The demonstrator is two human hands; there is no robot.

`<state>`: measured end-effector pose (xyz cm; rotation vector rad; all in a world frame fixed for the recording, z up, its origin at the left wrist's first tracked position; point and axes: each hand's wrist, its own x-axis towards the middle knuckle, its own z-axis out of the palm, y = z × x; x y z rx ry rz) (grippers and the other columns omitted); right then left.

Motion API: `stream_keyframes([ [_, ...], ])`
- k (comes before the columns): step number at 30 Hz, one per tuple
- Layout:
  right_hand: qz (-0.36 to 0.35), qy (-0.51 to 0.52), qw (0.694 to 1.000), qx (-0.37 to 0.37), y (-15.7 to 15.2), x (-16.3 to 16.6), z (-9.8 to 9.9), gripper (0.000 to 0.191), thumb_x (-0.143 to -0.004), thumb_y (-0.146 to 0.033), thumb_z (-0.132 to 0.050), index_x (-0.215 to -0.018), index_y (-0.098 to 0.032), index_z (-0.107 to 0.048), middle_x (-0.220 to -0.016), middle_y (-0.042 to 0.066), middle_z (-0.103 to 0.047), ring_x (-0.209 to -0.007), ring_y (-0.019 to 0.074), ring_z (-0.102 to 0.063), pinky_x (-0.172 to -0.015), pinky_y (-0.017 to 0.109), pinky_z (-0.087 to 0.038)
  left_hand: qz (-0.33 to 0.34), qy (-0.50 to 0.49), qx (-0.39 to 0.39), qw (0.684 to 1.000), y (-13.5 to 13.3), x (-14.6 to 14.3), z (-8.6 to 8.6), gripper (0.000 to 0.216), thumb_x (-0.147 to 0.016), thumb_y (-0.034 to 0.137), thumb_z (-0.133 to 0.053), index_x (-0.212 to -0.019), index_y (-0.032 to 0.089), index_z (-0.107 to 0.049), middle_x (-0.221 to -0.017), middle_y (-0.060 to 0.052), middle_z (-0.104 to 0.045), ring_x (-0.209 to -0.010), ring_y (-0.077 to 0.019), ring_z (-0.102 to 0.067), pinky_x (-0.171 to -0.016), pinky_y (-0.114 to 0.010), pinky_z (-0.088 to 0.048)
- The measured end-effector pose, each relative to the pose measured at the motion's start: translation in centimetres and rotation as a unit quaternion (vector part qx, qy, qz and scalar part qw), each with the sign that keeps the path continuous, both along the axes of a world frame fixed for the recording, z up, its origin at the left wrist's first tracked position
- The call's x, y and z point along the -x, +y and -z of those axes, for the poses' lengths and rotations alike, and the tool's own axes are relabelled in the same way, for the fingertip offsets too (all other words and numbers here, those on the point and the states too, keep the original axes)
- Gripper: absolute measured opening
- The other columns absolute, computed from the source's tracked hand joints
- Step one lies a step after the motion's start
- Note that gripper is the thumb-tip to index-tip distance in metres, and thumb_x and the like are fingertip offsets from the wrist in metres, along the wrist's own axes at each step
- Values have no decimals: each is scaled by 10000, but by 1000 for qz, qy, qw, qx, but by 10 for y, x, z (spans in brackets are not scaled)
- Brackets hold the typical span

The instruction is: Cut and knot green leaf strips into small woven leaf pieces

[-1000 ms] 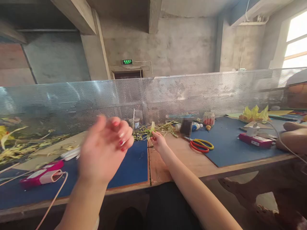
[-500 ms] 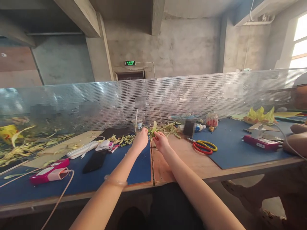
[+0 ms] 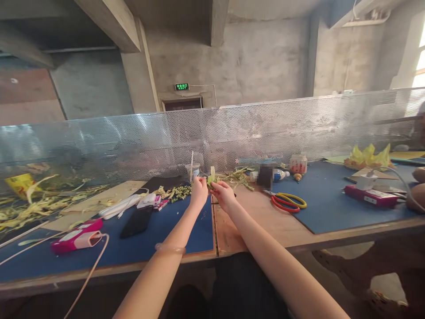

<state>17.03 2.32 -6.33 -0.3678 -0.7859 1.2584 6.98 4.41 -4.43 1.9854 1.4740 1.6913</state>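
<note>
My left hand (image 3: 199, 193) and my right hand (image 3: 223, 194) meet above the far half of the table, fingers pinched. Between them is a small yellow-green bundle of plant strips (image 3: 212, 176), which looks like husk or leaf, with a pale end sticking up. Both hands grip it, one from each side; the fingers cover much of it. Left of my left hand lies a heap of small green knotted pieces (image 3: 182, 193). Behind my right hand are loose plant strips (image 3: 244, 176). Scissors (image 3: 287, 202) with red and yellow handles rest to the right.
On the left are a black phone (image 3: 136, 220), a pink power strip (image 3: 75, 237) with a cable, and a pile of strips (image 3: 36, 204). A plastic cup (image 3: 195, 170) with a straw stands behind. A perforated screen (image 3: 282, 128) borders the table. At right, a person's hand is partly visible near another pink power strip (image 3: 370, 196).
The view has shifted slightly, so the table things appear a little farther right. Both hands still pinch the plant strips together, with only small finger movement.
</note>
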Motion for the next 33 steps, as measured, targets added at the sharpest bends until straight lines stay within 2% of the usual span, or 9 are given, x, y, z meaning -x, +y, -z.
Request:
stream_keyframes([
  [6,19,-61,998,-27,-5,6,-5,183,-564,-262,-694,-608,-186,-533,-480,-77,-449,-452,77,-441,-566,277,-475,-6,-41,-35,999,1,4,-1,119,-864,305,-378,-843,195,-418,-578,8,-499,-490,-169,-507,-476,-248,-315],
  [9,28,-109,993,-47,-6,7,-5,104,-586,-243,-635,-654,-184,-583,-534,-56,-489,-479,85,-437,-547,271,-453,-14,-67,-40,997,2,8,-2,108,-864,287,-379,-859,189,-424,-608,0,-512,-510,-164,-510,-489,-248,-319],
  [15,82,-215,968,-104,-6,5,-1,230,-567,-166,-639,-795,-198,-651,-773,-11,-605,-664,116,-502,-628,240,-394,-1,-114,-9,993,7,13,-1,181,-889,318,-369,-911,158,-450,-551,48,-469,-408,-100,-447,-430,-221,-328],
  [19,118,-261,947,-145,-5,5,0,232,-608,-150,-612,-825,-219,-658,-889,-5,-631,-787,135,-521,-711,242,-372,12,-138,16,990,9,16,0,251,-898,350,-379,-954,130,-487,-584,55,-482,-392,-56,-411,-408,-199,-350],
  [24,163,-292,930,-155,-6,4,-1,193,-631,-123,-570,-787,-222,-628,-781,-11,-618,-770,156,-536,-697,260,-375,31,-156,44,986,9,19,-1,280,-885,362,-418,-986,122,-523,-689,17,-551,-472,-61,-483,-449,-206,-423],
  [28,211,-295,920,-146,-7,2,0,197,-624,-83,-562,-753,-231,-578,-738,-11,-588,-836,178,-502,-770,294,-360,48,-164,61,983,11,22,-3,272,-870,337,-458,-1026,125,-528,-835,-27,-587,-619,-98,-560,-543,-250,-485],
  [30,209,-301,918,-149,-7,2,2,241,-629,-74,-560,-805,-239,-569,-700,-19,-573,-822,178,-502,-770,298,-366,65,-167,71,981,12,24,-4,278,-866,330,-468,-1049,129,-525,-897,-43,-591,-685,-117,-579,-589,-277,-501],
  [33,180,-311,919,-160,-6,4,3,335,-641,-80,-556,-931,-248,-558,-702,-36,-540,-656,142,-514,-666,271,-402,91,-173,86,977,14,28,-6,292,-860,320,-480,-1082,135,-517,-978,-62,-585,-773,-145,-589,-654,-319,-509],
])
